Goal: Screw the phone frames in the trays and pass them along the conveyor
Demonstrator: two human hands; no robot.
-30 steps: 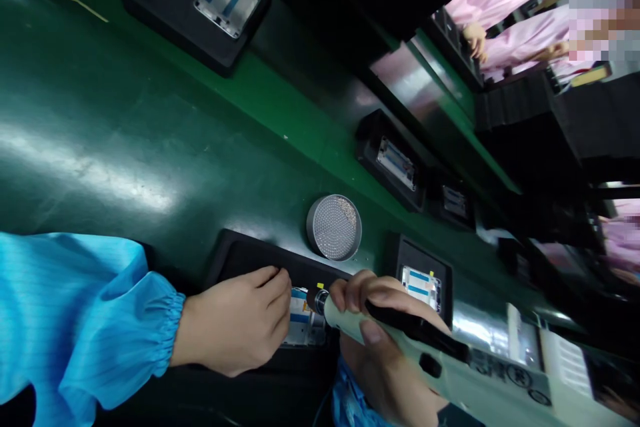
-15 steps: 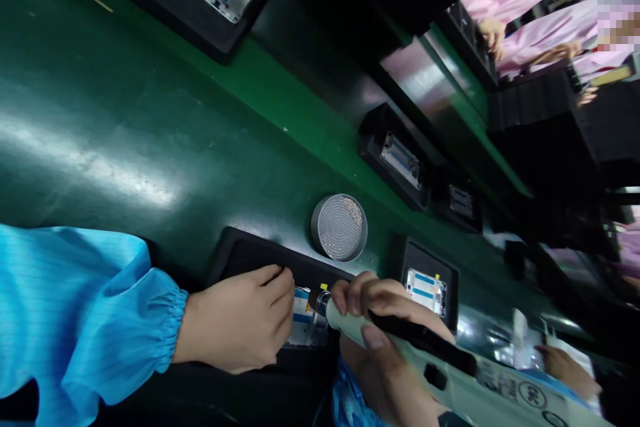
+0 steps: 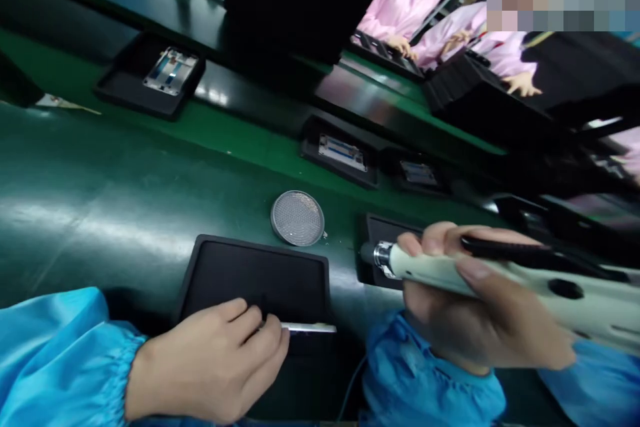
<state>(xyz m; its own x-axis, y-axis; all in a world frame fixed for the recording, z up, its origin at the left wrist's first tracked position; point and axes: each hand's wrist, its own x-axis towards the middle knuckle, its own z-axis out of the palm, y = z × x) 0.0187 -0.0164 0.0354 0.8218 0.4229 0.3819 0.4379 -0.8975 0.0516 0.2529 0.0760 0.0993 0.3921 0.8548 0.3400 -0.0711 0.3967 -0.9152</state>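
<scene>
Showing head view: L hand (image 3: 210,363), fingers closed, pinches thin phone frame (image 3: 310,327) edge-on at near rim of matte black tray (image 3: 255,280). R hand (image 3: 480,300) wraps round smooth cream plastic electric screwdriver (image 3: 590,303), steel tip near 2nd black tray (image 3: 387,227). Round perforated metal dish (image 3: 297,217) lies between trays on glossy green table (image 3: 100,213). Co-workers' hands (image 3: 400,47) in pink sleeves are well apart. Risk: fingertip-only grip on narrow edge; a loose pinch could let frame slip or drop. Stray steel tip could scratch it.
</scene>
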